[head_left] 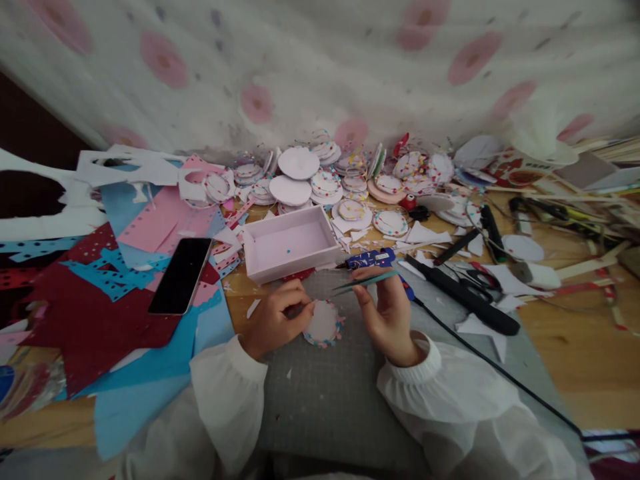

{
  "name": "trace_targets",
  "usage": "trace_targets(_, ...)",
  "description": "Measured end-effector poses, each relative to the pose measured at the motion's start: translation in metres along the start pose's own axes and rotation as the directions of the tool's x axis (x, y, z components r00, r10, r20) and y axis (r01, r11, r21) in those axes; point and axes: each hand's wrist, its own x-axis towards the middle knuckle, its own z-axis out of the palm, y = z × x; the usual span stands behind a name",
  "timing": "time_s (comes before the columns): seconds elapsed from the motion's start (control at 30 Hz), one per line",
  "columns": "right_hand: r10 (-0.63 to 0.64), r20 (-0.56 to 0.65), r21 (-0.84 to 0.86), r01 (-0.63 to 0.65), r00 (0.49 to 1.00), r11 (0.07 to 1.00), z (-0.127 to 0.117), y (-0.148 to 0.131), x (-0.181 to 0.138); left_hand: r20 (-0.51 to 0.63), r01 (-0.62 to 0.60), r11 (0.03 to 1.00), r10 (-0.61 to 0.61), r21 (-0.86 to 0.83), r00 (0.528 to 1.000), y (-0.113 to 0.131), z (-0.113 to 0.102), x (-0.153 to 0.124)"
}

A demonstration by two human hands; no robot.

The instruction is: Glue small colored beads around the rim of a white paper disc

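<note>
My left hand [277,319] is closed in a pinch on the left edge of a small round pink paper disc [323,323] with coloured dots round its rim, which lies on a grey cutting mat [330,393]. My right hand [387,308] is closed round thin teal tweezers [364,282] whose tips point left, just above the disc. A blue glue gun [373,259] lies just beyond my right hand.
A pale pink shallow box [290,245] stands behind the mat. A black phone [181,275] rests on red, blue and pink paper sheets at left. Several decorated discs [350,183] pile up at the back. Black tools [465,297], scissors and a cable lie at right.
</note>
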Motion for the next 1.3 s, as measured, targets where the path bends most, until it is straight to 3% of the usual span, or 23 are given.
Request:
trace_targets(0.13, -0.002, -0.122, 0.041, 0.007, 0.992, 0.999, -0.001, -0.005, 0.005, -0.005, 0.046, 0.999, -0.046, 0.0, 0.999, -0.002, 0.001, 0.0)
trace_targets(0.5, 0.092, -0.28, 0.172, -0.044, 0.956, 0.984, 0.0, -0.003, 0.012, -0.24, 0.078, 0.997, -0.076, -0.003, 0.968, -0.003, 0.002, -0.005)
trace_targets(0.67, 0.106, -0.329, 0.208, -0.038, 0.938, 0.977, -0.003, 0.006, 0.013, -0.173, 0.148, 0.987, -0.157, -0.067, 0.972, -0.003, 0.002, -0.002)
trace_targets(0.83, -0.011, -0.338, 0.12, 0.055, 0.941, 0.991, -0.009, 0.013, 0.02, -0.102, 0.197, 0.98, -0.197, -0.013, 0.975, 0.001, 0.003, -0.006)
trace_targets(0.97, -0.146, -0.244, -0.059, 0.136, 0.959, 0.989, -0.009, 0.006, 0.028, -0.087, 0.205, 0.974, -0.196, 0.1, 0.977, 0.005, 0.004, -0.007)
trace_targets(1.1, -0.272, -0.008, -0.155, 0.268, 0.962, 0.951, 0.001, -0.003, 0.038, -0.09, 0.196, 0.974, -0.186, 0.117, 0.978, 0.007, 0.004, -0.006)
trace_targets(1.3, -0.232, 0.289, -0.372, 0.333, 0.929, 0.867, 0.024, 0.001, 0.047, -0.118, 0.193, 0.959, -0.172, 0.208, 0.978, 0.008, 0.003, -0.007)
